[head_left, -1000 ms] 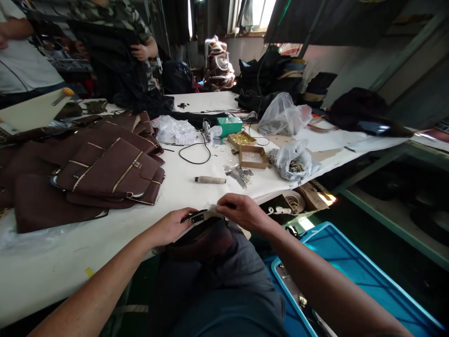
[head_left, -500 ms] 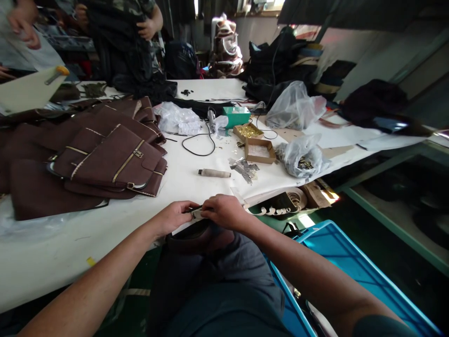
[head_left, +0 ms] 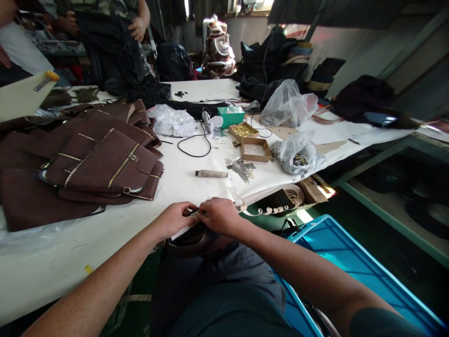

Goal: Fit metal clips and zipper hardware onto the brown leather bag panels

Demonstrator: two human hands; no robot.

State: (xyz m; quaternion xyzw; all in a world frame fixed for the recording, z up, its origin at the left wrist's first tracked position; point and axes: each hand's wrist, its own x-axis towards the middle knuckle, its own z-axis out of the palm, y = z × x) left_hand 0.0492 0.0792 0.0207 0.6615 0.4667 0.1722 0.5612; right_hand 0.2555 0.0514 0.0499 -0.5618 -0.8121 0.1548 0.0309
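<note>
A dark brown bag (head_left: 187, 249), its edge facing up with a pale strip along it, rests against my lap at the table's front edge. My left hand (head_left: 178, 219) pinches that upper edge from the left side. Close beside it, my right hand (head_left: 220, 216) is closed on the same edge, fingers bent down over it. Whatever small piece lies between the fingertips is mostly hidden. Just beyond the hands, a grey, rod-shaped tool (head_left: 211, 173) with a dark tip lies on the white table (head_left: 178, 185). Flat silvery metal pieces (head_left: 241, 169) lie to its right.
Brown bag pieces with zips (head_left: 105, 159) are piled at left. Farther back stand small cardboard boxes (head_left: 255, 158), a green box (head_left: 230, 122) and plastic bags (head_left: 289, 105). A blue crate (head_left: 336, 262) sits low at right. Another person's hand (head_left: 138, 29) holds black fabric across the table.
The view has shifted slightly, so the table things sit a little farther left. Both hands stay on the bag's edge, with small finger movements and the fingertips drawn closer together.
</note>
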